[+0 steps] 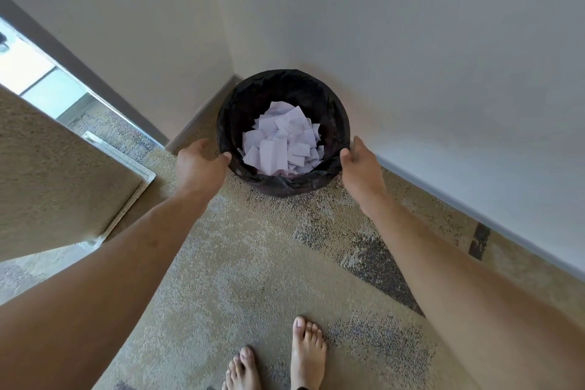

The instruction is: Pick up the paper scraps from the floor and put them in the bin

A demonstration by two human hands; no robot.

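1. Bin (332, 123), round, black liner folded over the rim, is sitting on the carpet (253, 263) in the room corner, up at approx 12 o'clock from the person's bare feet (278, 358).
2. Paper scraps (281, 142), pale lilac-white, are lying heaped inside the bin, filling the btm; none showing on the carpet in view.
3. Left hand (199, 165) is reaching to the bin's 9 o'clock side, thumb tip touching the liner at the rim, fingers curling round the outer wall. It's gripping the bin, as far as I can see; fingertips are hidden behind it.
4. Right hand (357, 161) is doing the same at the 3 o'clock side: thumb on the rim edge, fingers wrapping behind the bin wall, out of sight.
5. Both forearms are stretching fwd, bare, w/ the bin sitting between the two hands.
6. Walls (411, 41), plain off-white, are meeting behind the bin at 12 o'clock; a grey skirting strip is running along the base of each.
7. At approx 9 o'clock a tan slab w/ a pale edge (63, 168) is jutting in; can't tell what it is. Beyond it, at 10 o'clock, a bright opening (41, 79) is showing daylight.
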